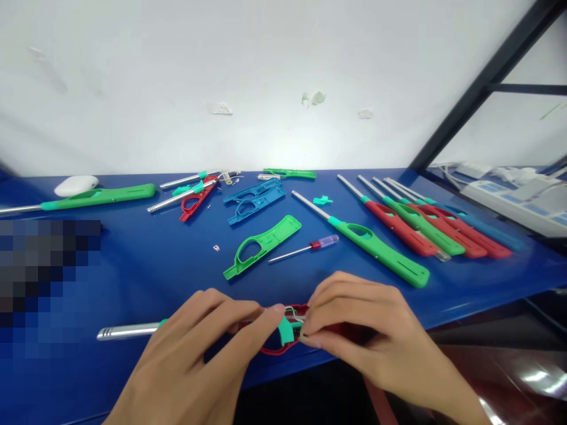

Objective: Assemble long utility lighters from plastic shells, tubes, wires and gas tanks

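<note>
1. Red lighter point(275, 351), handle open, lies at the near edge of the blue table point(155, 260), directly under and between the fingers of both hands.
2. Left hand point(195, 354): fingers curled over the handle, gripping it from above; thumb tip just beside the teal trigger point(286, 333).
3. Right hand point(376, 321): thumb and fingertips drawn together on the lighter's inner parts, where a pale wire point(297, 319) meets them. Exact part pinched: hidden, cannot tell.
4. Progress, as judged: partway. Metal tube point(128, 332) projects left, in line with the handle; trigger and wire appear to be in the shell. Outstanding: inside remains exposed, no cover half on it.
5. Just beyond the hands: green half-shell point(280, 234), hollow side up; screwdriver point(325, 241) beside it, not in use.
6. Farther out: blue half-shells point(277, 198), loose teal piece point(322, 200), and a red shell point(208, 190) among tubes and small parts.
7. Right side: one green lighter point(390, 254) on its own, then a row of lighters point(398, 224) in red, green and blue, handles looking closed.
8. Far left: another green lighter point(106, 196) in front of a white case point(76, 185).
</note>
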The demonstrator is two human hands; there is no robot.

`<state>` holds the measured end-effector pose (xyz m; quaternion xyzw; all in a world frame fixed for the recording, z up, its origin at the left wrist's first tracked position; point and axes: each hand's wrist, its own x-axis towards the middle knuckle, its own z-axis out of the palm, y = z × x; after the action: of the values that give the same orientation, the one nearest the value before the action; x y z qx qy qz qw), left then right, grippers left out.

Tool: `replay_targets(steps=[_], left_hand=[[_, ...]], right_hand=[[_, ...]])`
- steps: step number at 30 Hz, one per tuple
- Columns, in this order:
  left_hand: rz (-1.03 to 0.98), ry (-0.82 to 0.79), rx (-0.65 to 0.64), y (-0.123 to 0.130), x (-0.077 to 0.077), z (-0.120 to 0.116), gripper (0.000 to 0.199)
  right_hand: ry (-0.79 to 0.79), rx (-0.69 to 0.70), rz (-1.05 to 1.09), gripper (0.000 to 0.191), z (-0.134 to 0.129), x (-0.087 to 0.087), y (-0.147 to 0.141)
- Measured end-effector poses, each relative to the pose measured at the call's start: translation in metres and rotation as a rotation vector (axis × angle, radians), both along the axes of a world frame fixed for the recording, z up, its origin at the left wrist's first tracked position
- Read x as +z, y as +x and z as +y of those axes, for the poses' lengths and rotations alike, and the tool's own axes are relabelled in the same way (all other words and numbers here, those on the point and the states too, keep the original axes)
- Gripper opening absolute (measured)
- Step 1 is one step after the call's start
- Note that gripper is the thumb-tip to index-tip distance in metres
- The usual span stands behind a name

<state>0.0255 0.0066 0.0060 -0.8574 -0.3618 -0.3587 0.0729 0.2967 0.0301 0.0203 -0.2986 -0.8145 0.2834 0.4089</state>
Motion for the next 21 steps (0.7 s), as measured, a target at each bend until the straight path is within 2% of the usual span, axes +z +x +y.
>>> replay_targets(steps=[3, 8, 11, 16, 21], left_hand=[[-0.002, -0.001, -0.026, -0.002, -0.001, -0.003, 0.044], [-0.047, -0.050, 0.072, 0.005, -0.010, -0.012, 0.045], [-0.053, -0.037, 0.090, 0.002, -0.013, -0.014, 0.046], [0.023, -0.042, 0.009, -0.011, -0.014, -0.012, 0.046], [0.047, -0.037, 0.020, -0.015, -0.021, -0.015, 0.048]], right_hand=[[-0.002, 0.003, 0.000, 0.010, -0.001, 0.000, 0.000], [0.003, 0.011, -0.009, 0.011, 0.000, 0.001, 0.000], [0.004, 0.010, -0.009, 0.010, 0.001, 0.002, 0.000], [-0.005, 0.011, -0.011, 0.008, 0.001, 0.001, 0.001], [0.005, 0.009, -0.014, 0.008, 0.000, 0.000, 0.001]])
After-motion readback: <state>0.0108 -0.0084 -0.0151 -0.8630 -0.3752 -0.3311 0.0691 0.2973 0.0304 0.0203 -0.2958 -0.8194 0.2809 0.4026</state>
